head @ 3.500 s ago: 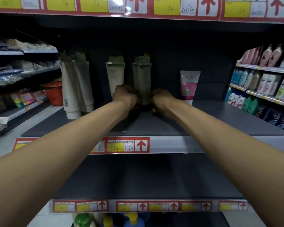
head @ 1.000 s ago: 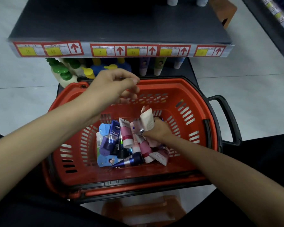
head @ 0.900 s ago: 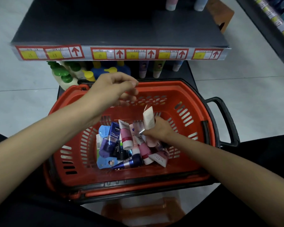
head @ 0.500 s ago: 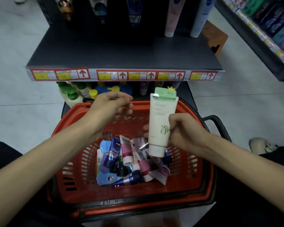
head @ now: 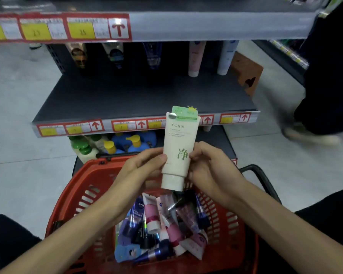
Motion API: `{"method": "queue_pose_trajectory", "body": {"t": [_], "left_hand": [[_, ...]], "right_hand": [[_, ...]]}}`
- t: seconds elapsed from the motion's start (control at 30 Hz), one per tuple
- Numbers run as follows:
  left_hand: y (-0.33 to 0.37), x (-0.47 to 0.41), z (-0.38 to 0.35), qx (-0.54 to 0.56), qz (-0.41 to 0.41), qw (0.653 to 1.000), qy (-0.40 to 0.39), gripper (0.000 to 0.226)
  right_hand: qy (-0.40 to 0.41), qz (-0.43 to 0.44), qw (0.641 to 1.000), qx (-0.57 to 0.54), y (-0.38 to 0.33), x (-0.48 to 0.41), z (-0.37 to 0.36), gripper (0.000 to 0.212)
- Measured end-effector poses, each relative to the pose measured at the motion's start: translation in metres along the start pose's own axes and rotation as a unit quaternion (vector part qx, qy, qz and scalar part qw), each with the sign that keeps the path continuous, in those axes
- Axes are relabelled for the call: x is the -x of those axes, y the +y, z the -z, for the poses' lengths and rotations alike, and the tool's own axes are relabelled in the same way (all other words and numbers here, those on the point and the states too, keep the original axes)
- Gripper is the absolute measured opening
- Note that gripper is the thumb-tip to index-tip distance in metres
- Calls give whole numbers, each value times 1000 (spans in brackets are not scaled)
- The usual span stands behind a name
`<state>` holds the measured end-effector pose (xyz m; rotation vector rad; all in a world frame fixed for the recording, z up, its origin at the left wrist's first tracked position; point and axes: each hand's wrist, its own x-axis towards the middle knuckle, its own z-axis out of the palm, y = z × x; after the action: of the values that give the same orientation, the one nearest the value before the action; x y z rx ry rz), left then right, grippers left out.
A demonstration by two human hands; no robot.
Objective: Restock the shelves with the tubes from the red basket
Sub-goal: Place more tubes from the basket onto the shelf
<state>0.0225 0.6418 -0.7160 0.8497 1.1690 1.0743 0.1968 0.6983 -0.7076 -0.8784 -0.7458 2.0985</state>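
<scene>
Now the left hand [head: 144, 171] joins the right hand [head: 210, 169], both gripping the raised cream tube [head: 177, 143].

Head-worn view — down and forward, close over the basket [head: 107, 175]

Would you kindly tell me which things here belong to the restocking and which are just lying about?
Job: cream tube, left hand, right hand, red basket, loose tubes, dark shelf.
Lying about: pump bottles, wooden stool.
</scene>
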Motion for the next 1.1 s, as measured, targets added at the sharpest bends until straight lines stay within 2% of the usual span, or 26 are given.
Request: {"method": "queue_pose_trajectory", "body": {"t": [0.1,0.23,0.3,0.4,0.6,0.67,0.9,1.1], "left_hand": [[9,-1,1,-3,-30,999,11,30],[19,1,2,16,-79,996,44,34],[23,3,3,24,-108,991,74,38],[35,7,4,9,-168,979,118,44],[74,18,8,-18,-275,946,172,47],[91,22,10,-30,-304,935,180,46],[156,30,18,-81,-367,900,221,43],[209,27,33,-139,-379,882,243,39]], "right_hand": [[-6,26,999,26,-6,-1,-6,44],[6,98,987,127,-15,0,-14,34],[47,165,964,205,-20,3,-19,26],[78,272,907,312,-24,12,-33,15],[48,369,849,376,-28,23,-73,49],[48,394,834,384,-32,22,-87,54],[4,419,836,355,-65,7,-148,47],[-25,428,828,362,-96,-19,-194,54]]}}
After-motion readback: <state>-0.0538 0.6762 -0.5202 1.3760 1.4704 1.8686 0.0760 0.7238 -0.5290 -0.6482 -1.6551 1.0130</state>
